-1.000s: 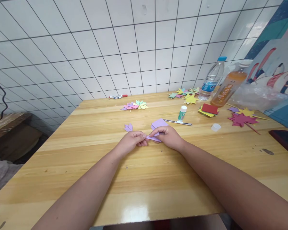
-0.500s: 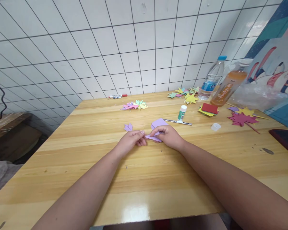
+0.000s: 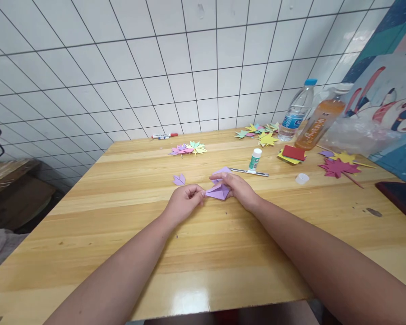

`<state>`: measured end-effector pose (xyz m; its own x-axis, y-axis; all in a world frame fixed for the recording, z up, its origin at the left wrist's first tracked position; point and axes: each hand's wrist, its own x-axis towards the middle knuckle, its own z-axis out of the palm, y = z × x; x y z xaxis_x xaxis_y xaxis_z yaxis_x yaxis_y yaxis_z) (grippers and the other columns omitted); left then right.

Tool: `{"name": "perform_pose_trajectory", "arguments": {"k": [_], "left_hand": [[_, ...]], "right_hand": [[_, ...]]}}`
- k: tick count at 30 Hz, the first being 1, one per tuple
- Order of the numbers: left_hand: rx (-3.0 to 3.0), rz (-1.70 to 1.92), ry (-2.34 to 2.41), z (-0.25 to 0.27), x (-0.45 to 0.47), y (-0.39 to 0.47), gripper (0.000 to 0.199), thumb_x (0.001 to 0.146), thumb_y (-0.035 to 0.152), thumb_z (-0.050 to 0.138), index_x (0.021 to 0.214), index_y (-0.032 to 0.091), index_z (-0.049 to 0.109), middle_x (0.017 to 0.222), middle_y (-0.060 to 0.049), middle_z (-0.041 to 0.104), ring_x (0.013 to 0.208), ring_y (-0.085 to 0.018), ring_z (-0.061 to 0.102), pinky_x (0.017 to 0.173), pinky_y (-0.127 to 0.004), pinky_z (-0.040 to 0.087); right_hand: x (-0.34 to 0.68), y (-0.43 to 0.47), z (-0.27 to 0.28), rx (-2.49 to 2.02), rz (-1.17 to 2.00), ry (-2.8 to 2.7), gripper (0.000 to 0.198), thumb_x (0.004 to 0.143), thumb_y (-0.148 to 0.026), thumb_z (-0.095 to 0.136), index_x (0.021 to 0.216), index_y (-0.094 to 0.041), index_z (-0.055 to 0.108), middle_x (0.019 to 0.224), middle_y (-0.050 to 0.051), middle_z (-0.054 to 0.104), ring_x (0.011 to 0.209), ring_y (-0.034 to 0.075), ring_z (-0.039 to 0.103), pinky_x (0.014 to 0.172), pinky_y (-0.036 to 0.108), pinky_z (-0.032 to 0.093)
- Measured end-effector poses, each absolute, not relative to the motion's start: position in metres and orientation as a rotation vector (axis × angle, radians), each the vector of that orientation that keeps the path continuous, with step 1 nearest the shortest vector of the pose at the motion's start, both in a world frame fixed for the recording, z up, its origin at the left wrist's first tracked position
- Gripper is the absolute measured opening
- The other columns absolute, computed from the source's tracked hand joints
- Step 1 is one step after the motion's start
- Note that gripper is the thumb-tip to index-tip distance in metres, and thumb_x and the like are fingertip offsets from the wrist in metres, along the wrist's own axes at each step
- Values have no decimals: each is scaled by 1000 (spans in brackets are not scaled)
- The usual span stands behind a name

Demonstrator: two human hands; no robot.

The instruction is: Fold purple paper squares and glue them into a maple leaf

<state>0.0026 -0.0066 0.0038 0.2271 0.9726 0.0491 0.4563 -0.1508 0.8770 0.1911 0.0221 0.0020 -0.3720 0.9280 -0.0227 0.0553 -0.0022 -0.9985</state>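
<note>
Desk: The wood-grain desk (image 3: 203, 257) is running from the near edge back to the wall, its varnish catching a patch of light in front.
Left hand: The left hand (image 3: 184, 202) is pinching narrowly, thumb and forefinger gripping the pointed left tip of the folded purple paper.
Folded purple paper: The folded purple paper (image 3: 218, 193) is sitting between the two hands, tapering leftward and showing creased facets.
Right hand: The right hand (image 3: 239, 187) is holding the paper's wider right end, its fingers reaching over the far side.
Dark flat object: At the right edge, a dark flat object (image 3: 399, 198) is lying partly out of view.
Small purple piece: A small folded purple piece (image 3: 179, 180) is resting just beyond the left hand.
Cap: A translucent white cap (image 3: 302, 178) is lying well right of the hands.
Pen and glue stick: A slim pen (image 3: 253, 173) is lying beyond the right hand; a glue stick (image 3: 255, 160) is standing upright just beside it.
Crimson maple leaf: A crimson paper maple leaf (image 3: 339, 167) is spreading out at the right.
Bottles: An orange drink bottle (image 3: 320, 124) and a blue-capped water bottle (image 3: 294, 117) are standing near the wall.
Wall: White tiles (image 3: 203, 58) are filling the background.
</note>
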Motion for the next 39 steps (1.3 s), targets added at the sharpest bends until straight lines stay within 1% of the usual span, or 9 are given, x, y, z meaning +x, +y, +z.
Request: {"name": "perform_pose_trajectory", "arguments": {"k": [2, 4, 7, 10, 14, 16, 26, 33, 39], "left_hand": [[1816, 844, 1371, 4, 3, -7, 24, 78, 36, 52, 63, 18, 57, 56, 2, 57, 54, -12, 49, 54, -22, 36], [1875, 838, 1402, 5, 3, -7, 23, 78, 34, 52, 63, 18, 58, 56, 3, 56, 54, -12, 47, 52, -21, 34], [1920, 827, 1430, 5, 3, -7, 22, 78, 33, 51, 65, 18, 60, 57, 2, 56, 54, -12, 47, 51, -21, 33], [1969, 811, 1444, 4, 1, -7, 23, 78, 33, 49, 66, 18, 61, 58, 2, 57, 54, -12, 47, 51, -21, 33], [1988, 794, 1421, 3, 1, -6, 24, 80, 35, 48, 68, 18, 61, 60, 2, 58, 55, -12, 48, 52, -22, 34], [1983, 780, 1402, 3, 2, -6, 25, 80, 37, 48, 72, 18, 63, 62, 2, 60, 57, -13, 49, 53, -22, 35], [1974, 780, 1452, 3, 8, -7, 23, 81, 35, 48, 73, 19, 62, 63, 2, 63, 59, -13, 54, 56, -22, 38], [2002, 808, 1425, 1, 6, -6, 23, 82, 35, 47, 72, 19, 60, 62, 2, 62, 58, -12, 54, 56, -22, 38], [2006, 775, 1450, 2, 5, -5, 24, 80, 36, 47, 69, 18, 60, 60, 2, 62, 56, -13, 52, 54, -23, 36]], "right_hand": [[189, 21, 2, -1099, 1392, -1653, 39, 78, -49, 51, 96, -18, 65, 75, 3, 62, 59, 12, 53, 48, 21, 44], [187, 20, 1, -1185, 1283, -1752, 33, 73, -48, 58, 86, -18, 66, 68, 0, 59, 54, 10, 49, 46, 20, 41], [187, 21, -2, -1265, 1190, -1793, 28, 72, -45, 59, 78, -18, 65, 63, -2, 55, 50, 9, 47, 45, 20, 37], [188, 22, -4, -1259, 1175, -1812, 25, 73, -43, 57, 77, -19, 64, 61, -3, 55, 50, 9, 46, 47, 20, 36], [187, 21, -2, -1232, 1022, -1885, 19, 74, -36, 58, 76, -19, 65, 71, -2, 61, 65, 12, 51, 61, 22, 38], [185, 19, -1, -1229, 969, -1932, 18, 74, -34, 58, 77, -19, 65, 75, -2, 63, 70, 12, 51, 64, 22, 37], [184, 18, -1, -1249, 950, -1968, 19, 74, -35, 58, 78, -19, 67, 72, -2, 62, 65, 11, 49, 59, 21, 34], [183, 19, 1, -1223, 1004, -1896, 17, 77, -30, 55, 74, -17, 65, 73, -1, 63, 67, 11, 53, 63, 21, 37], [183, 19, -2, -1254, 839, -1925, 14, 76, -30, 58, 74, -19, 67, 74, -1, 67, 69, 13, 56, 63, 22, 38]]}}
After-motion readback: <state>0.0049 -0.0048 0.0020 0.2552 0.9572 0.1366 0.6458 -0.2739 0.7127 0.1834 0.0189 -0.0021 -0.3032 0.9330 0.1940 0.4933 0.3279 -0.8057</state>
